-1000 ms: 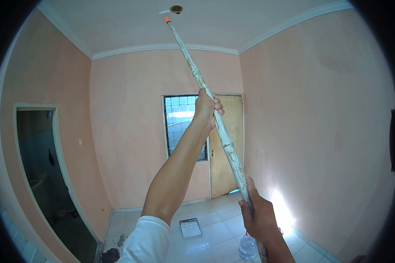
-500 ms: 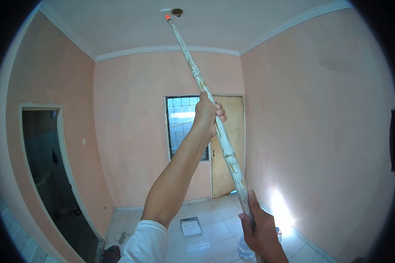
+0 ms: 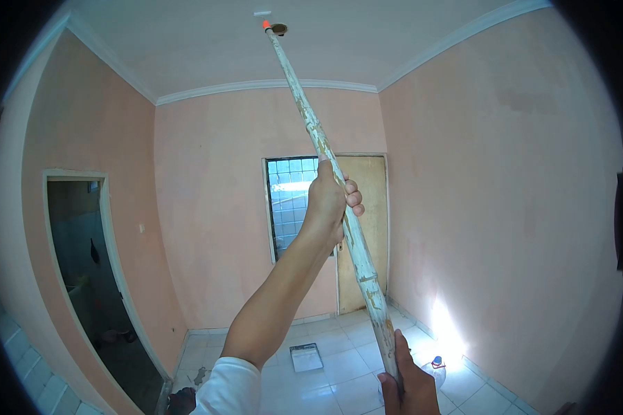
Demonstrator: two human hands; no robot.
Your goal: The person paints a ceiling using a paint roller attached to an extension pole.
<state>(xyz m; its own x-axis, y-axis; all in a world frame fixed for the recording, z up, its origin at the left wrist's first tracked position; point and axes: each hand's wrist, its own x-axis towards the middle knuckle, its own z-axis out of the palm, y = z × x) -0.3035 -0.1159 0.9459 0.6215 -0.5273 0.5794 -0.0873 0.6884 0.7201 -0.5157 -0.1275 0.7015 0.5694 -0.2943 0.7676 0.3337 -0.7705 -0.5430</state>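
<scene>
Our left hand [image 3: 325, 204] and right hand [image 3: 415, 389] clamp the bamboo pole [image 3: 359, 254]; we best press the paint roller [image 3: 262, 13] (apparently one) evenly.

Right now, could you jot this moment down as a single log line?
left hand: around pole, higher up | right hand: at pole's lower part | roller: by ceiling

A window [image 3: 291, 200] is set left of a door [image 3: 368, 238] in the far wall [image 3: 211, 180]; a tray [image 3: 307, 357] is placed on the floor [image 3: 349, 377], left of a bottle [image 3: 438, 363]
</scene>
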